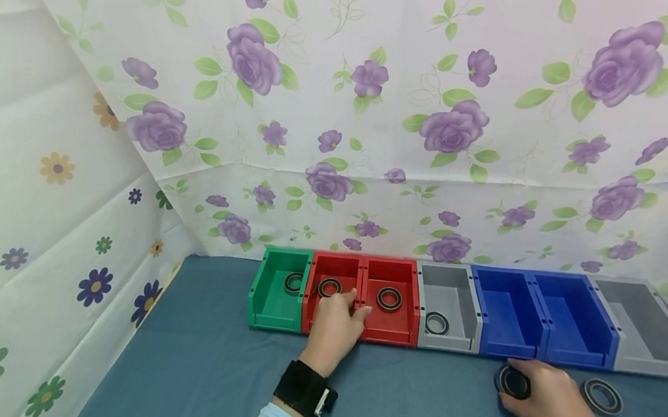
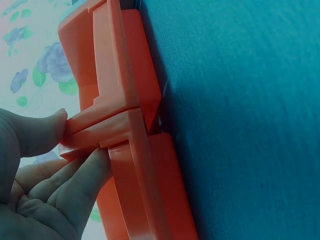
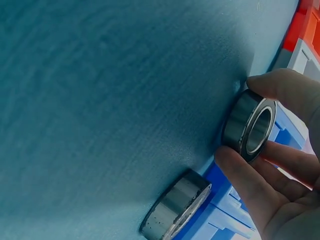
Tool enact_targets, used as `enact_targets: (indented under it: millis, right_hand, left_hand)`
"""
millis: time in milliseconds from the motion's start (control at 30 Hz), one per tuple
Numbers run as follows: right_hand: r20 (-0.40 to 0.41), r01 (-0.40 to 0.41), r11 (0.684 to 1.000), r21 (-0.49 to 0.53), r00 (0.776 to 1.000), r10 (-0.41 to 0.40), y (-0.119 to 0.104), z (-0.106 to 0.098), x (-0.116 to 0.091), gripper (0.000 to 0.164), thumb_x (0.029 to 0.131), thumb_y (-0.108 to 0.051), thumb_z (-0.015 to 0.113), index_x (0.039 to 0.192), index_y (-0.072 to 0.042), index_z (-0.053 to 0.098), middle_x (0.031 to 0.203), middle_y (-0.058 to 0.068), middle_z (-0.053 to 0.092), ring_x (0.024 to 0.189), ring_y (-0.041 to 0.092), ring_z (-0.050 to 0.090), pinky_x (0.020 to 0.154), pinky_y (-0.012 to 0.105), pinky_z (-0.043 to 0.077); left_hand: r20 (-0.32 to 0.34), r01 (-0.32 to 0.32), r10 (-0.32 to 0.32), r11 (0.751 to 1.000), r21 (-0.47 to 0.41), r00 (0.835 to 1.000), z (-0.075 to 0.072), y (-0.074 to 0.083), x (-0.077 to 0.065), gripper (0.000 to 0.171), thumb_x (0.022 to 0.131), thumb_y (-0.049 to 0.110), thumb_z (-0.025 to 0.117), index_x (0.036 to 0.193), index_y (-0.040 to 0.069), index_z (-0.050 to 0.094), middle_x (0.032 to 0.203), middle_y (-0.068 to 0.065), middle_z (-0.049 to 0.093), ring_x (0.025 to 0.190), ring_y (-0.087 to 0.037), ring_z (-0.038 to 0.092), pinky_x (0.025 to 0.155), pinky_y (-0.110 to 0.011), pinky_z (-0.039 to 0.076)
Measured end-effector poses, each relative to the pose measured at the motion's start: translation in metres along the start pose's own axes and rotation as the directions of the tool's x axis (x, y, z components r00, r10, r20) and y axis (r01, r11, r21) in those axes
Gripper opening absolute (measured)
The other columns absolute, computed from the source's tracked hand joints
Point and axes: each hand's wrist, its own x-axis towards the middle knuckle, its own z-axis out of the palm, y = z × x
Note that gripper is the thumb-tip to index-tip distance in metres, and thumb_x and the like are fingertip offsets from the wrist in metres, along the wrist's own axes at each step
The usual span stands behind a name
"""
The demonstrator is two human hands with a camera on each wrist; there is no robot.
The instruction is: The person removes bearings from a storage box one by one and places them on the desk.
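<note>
My right hand [image 1: 550, 393] pinches a ball bearing [image 3: 250, 125] between thumb and fingers, just in front of the blue bins [image 1: 574, 322]. Another bearing [image 1: 602, 397] lies on the cloth to the right of that hand. At the red bins [image 1: 388, 338], my left hand [image 1: 335, 328] grips the adjoining side walls, thumb on one side and fingers on the other, as the left wrist view shows. One bearing [image 1: 389, 299] sits in the right red bin and another bearing [image 1: 329, 288] in the left one.
A green bin [image 1: 276, 323] with a bearing [image 1: 293, 283] stands at the row's left end. The grey bin [image 1: 447, 343] beside the red ones holds a bearing [image 1: 436, 323]. A second grey bin [image 1: 651, 367] ends the row. Behind hangs a flowered sheet [image 1: 387, 140]; blue cloth [image 1: 190, 355] covers the table.
</note>
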Motion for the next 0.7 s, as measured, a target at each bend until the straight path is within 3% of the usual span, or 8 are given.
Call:
enact_targets:
  millis: [700]
  right_hand:
    - [0.03, -0.003, 1.0, 0.003, 1.0, 0.003, 0.0044, 0.0009, 0.0021, 0.061, 0.06, -0.035, 0.083, 0.108, -0.003, 0.067, 0.102, 0.019, 0.067, 0.094, 0.036, 0.064, 0.074, 0.053, 0.05]
  left_hand:
    - [0.0, 0.006, -0.006, 1.0, -0.011, 1.0, 0.0005, -0.0005, 0.0002, 0.051, 0.085, 0.034, 0.066, 0.128, 0.01, 0.056, 0.115, -0.008, 0.067, 0.038, -0.01, 0.046, 0.037, -0.021, 0.035]
